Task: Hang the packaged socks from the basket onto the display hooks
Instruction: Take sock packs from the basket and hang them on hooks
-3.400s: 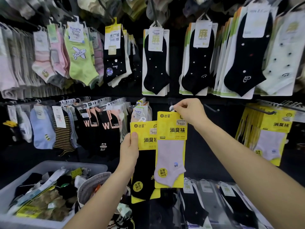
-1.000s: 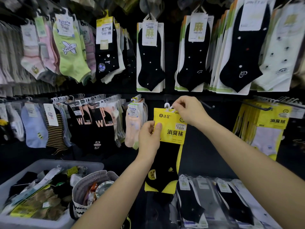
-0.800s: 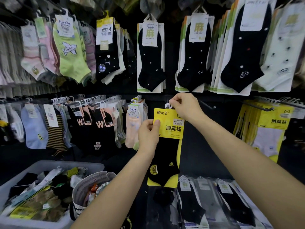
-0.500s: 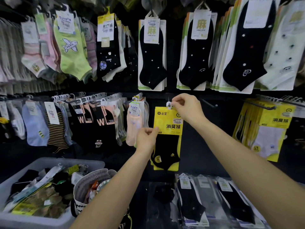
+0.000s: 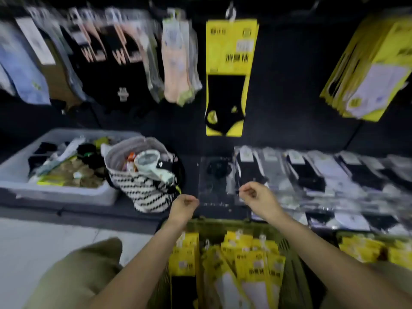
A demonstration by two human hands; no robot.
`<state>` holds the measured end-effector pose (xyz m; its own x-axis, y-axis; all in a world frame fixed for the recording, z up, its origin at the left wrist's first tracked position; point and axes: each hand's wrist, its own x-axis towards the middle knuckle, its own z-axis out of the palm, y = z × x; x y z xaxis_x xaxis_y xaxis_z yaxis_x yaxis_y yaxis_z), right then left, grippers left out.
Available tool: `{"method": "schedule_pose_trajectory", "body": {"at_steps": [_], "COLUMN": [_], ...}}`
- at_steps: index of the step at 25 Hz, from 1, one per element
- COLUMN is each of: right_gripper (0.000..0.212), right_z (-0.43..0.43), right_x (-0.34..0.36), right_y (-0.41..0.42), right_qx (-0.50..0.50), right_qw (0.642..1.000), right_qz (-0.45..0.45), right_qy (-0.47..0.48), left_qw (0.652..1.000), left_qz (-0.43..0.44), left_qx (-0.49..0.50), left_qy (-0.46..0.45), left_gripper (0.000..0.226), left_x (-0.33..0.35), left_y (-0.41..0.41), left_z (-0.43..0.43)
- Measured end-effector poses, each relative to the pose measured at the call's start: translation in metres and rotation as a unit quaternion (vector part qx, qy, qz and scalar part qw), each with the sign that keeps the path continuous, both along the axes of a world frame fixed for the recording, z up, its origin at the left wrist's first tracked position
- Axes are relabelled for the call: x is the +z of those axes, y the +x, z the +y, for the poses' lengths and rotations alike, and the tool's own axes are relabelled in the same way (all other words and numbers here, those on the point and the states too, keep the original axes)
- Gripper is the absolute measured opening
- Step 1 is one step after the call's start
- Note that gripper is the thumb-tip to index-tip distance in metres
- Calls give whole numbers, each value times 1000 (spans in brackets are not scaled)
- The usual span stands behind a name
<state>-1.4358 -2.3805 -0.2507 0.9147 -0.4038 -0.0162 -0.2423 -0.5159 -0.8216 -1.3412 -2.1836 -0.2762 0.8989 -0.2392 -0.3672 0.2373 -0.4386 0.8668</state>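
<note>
A yellow sock pack with a black sock (image 5: 229, 70) hangs by its white hanger from a hook on the dark display wall, with no hand on it. Below me a green basket (image 5: 294, 259) holds several yellow sock packs (image 5: 249, 266) standing on edge. My left hand (image 5: 184, 207) and my right hand (image 5: 256, 196) hover just above the basket's far rim, fingers loosely curled, nothing in either. The view is motion-blurred.
A grey bin of loose socks (image 5: 20, 175) sits at the left beside a black-and-white woven bag (image 5: 147, 192). Clear-wrapped dark socks (image 5: 312, 172) lie flat on the shelf. More yellow packs (image 5: 367, 70) hang at the right; other socks (image 5: 116, 61) hang left.
Both hands let go of the yellow pack, which now hangs on its hook, and dropped to just above the basket. The camera tilted down, bringing the basket into view.
</note>
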Motion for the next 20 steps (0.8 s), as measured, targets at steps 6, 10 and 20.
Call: {"method": "schedule_pose_trajectory", "body": {"at_steps": [6,10,20], "right_gripper": [6,32,75], "right_z": [69,110,157], "right_x": [-134,-178,-226], "right_y": [-43,-37,24], "right_qx": [26,42,23], "right_qw": [983,962,946], "right_qz": [176,256,294], "right_qy": [52,88,133], "left_qw": [977,977,970], "left_qz": [153,138,179], "left_qx": [148,109,-2], "left_qy": [-12,123,167], "left_gripper": [10,26,29], "left_x": [-93,-135,-177], "left_y": [-25,-38,-31], "left_z": [45,64,87]}}
